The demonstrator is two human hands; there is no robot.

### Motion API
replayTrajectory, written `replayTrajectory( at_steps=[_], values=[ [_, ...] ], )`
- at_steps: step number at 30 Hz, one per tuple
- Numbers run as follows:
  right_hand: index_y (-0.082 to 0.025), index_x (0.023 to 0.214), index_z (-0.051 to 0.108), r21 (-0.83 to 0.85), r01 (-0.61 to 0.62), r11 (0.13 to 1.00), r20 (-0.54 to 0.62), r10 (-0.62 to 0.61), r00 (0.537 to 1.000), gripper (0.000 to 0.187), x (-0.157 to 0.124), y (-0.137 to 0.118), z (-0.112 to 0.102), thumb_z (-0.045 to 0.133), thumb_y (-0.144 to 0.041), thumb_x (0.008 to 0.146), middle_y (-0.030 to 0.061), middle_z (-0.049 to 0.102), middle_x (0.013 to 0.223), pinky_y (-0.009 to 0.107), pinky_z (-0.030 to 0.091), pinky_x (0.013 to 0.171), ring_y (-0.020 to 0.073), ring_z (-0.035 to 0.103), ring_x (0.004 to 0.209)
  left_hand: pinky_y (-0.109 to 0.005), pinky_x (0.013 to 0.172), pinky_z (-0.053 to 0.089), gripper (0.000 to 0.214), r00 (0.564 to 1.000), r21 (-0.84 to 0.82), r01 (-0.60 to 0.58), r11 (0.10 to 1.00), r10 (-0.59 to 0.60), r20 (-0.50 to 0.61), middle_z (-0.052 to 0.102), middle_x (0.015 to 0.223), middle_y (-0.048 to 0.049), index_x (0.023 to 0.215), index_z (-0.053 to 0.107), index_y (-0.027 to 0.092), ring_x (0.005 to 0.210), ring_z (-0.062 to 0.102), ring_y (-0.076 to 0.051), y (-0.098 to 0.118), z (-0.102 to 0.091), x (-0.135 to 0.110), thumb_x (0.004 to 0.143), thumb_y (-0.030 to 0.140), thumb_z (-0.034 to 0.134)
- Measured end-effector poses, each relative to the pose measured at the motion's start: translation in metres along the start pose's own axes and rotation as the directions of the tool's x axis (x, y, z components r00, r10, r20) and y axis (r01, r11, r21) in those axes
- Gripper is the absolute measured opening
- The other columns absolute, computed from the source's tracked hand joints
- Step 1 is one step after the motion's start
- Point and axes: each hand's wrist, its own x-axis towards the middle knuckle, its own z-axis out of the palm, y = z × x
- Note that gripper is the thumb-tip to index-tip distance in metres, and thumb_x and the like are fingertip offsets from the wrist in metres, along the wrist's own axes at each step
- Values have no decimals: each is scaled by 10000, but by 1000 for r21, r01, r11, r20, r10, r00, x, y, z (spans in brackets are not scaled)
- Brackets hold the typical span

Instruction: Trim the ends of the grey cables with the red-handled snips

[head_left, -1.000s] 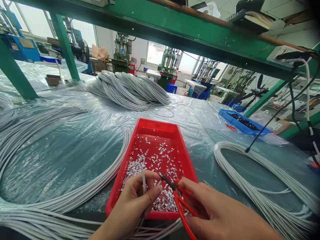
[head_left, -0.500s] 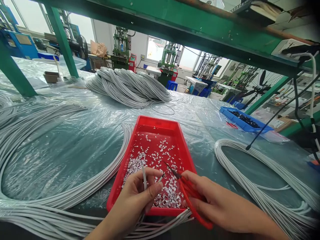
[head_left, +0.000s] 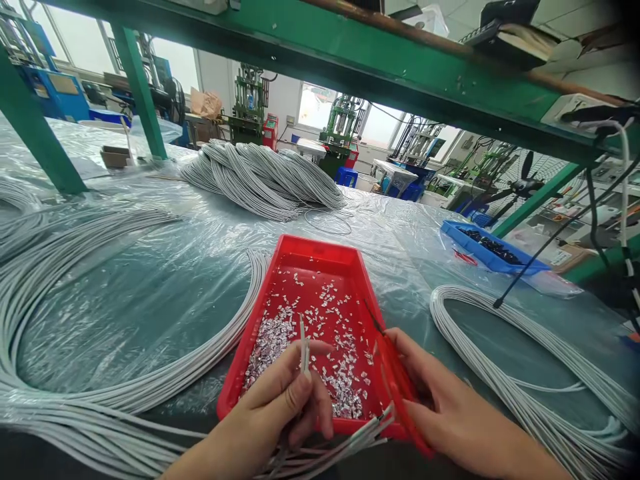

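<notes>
My left hand (head_left: 285, 393) pinches a grey cable (head_left: 305, 350) between thumb and fingers, its stripped end pointing up over the red tray (head_left: 250, 313). My right hand (head_left: 440, 393) is closed round red-handled scissors (head_left: 397, 383); their dark, narrow blades point up and left above the tray's right side. Small silvery foil scraps (head_left: 273, 337) lie scattered over the tray floor, thickest at the left and near end. A bundle of cable ends (head_left: 367, 432) crosses the tray's near rim between my hands.
Coiled grey cables (head_left: 165, 377) lie at left, with another coil (head_left: 465, 327) at right. A large cable pile (head_left: 265, 180) stands behind the tray. A blue tray (head_left: 493, 247) holds black parts. A green beam (head_left: 350, 60) crosses overhead, and a black cord (head_left: 530, 257) hangs at right.
The scissors have moved right, away from my left hand, and their blades point more upward. In my left hand the cable end has shifted right and stands more upright.
</notes>
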Motion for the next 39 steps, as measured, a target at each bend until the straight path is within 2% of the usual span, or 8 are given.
replayTrajectory(
  at_steps=[4, 7, 12, 21, 25, 30, 35, 39],
  values=[
    [-119, 1275, 370, -202, -157, 967, 113, 182, 977, 515, -8, -15, 6, 419, -382, 834, 172, 454, 1205, 370, 426, 863, 240, 498, 1021, -173, 330, 88, 188, 998, 36, -15, 999, 17, -66, 556, 595, 20, 887, 393, 195, 353, 231, -45, -3, 6, 2, 936, 375, 418],
    [-111, 1315, 365, -308, -200, 930, 164, 259, 952, 600, -11, -21, 7, 417, -431, 810, 197, 429, 1232, 451, 389, 897, 300, 452, 1098, -161, 354, 117, 226, 978, 95, -31, 995, 50, -201, 482, 598, 44, 835, 425, 184, 392, 239, -42, -4, 9, 1, 877, 369, 546],
    [-132, 1331, 359, -329, -200, 923, 189, 272, 944, 615, -12, -20, 9, 400, -457, 810, 184, 450, 1203, 452, 338, 955, 278, 449, 1115, -181, 363, 88, 234, 957, 182, -6, 983, 59, -285, 272, 507, 89, 830, 478, 186, 399, 171, -64, -4, 11, -1, 836, 386, 599],
    [-184, 1309, 374, -395, -141, 908, 211, 239, 948, 547, -11, -18, 6, 344, -468, 842, 153, 484, 1148, 425, 410, 871, 270, 484, 1049, -169, 336, 97, 234, 959, 167, -31, 985, 76, -273, 306, 472, 94, 821, 506, 179, 352, 187, -46, -3, 13, 0, 813, 381, 624],
    [-201, 1247, 406, -422, -104, 901, 213, 210, 954, 485, -11, -17, 6, 310, -468, 854, 146, 501, 1117, 412, 431, 807, 265, 506, 985, -160, 374, 236, 214, 946, 238, -10, 971, 86, -312, 461, 544, 36, 762, 571, 155, 397, 391, -59, 4, 14, 0, 786, 348, 660],
    [-205, 1089, 457, -438, -77, 896, 212, 186, 959, 338, -13, -17, 7, 306, -410, 866, 113, 548, 974, 375, 439, 745, 231, 535, 871, -171, 500, 367, 186, 976, 117, -61, 991, 84, -202, 567, 607, -17, 699, 650, 137, 514, 523, -98, 5, 6, 2, 767, 303, 701],
    [-194, 1023, 457, -458, -9, 889, 240, 134, 961, 261, -14, -21, 1, 303, -348, 879, 96, 560, 948, 347, 421, 726, 217, 522, 854, -127, 354, 332, 164, 993, -303, 106, 947, -119, -25, 542, 502, -18, 693, 685, 136, 372, 471, -70, 1, 4, 5, 719, 283, 752],
    [-202, 1041, 491, -468, 9, 884, 248, 121, 961, 238, -13, -21, -9, 384, -292, 848, 82, 560, 940, 325, 405, 732, 213, 512, 876, -104, 288, 275, 128, 981, -412, 194, 890, -164, 108, 466, 436, 13, 647, 673, 117, 285, 332, -26, 7, 7, 6, 734, 201, 717]
  ],
)
